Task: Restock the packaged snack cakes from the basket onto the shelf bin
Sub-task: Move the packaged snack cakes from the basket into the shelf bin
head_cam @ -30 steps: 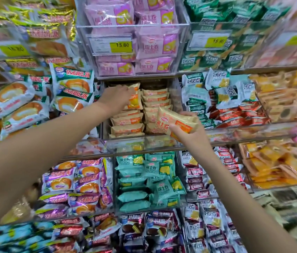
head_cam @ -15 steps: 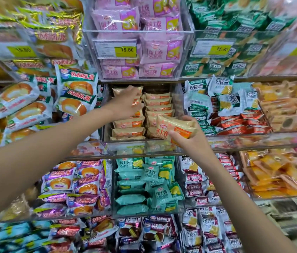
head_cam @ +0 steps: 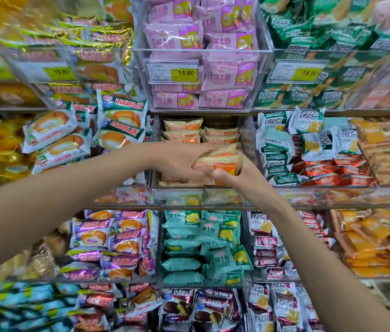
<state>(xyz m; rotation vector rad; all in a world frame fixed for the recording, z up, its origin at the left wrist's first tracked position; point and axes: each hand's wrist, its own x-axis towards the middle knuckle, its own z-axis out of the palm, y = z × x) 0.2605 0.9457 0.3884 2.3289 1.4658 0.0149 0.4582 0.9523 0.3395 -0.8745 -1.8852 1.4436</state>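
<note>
Head view: you face the clear shelf bin [head_cam: 242, 178] with beige-and-orange snack cakes [head_cam: 182, 133] stacked at its back (two columns). Your left hand [head_cam: 179, 164] and right hand [head_cam: 244, 176] meet in front of it, the fingers of both grasping one snack cake packet [head_cam: 218, 164] just above the bin's front.

I faced tiered store shelving [head_cam: 309, 204] with clear acrylic bins [head_cam: 141, 68], yellow price tags [head_cam: 184, 73] (15.80) up front, under bright, even light throughout.
</note>
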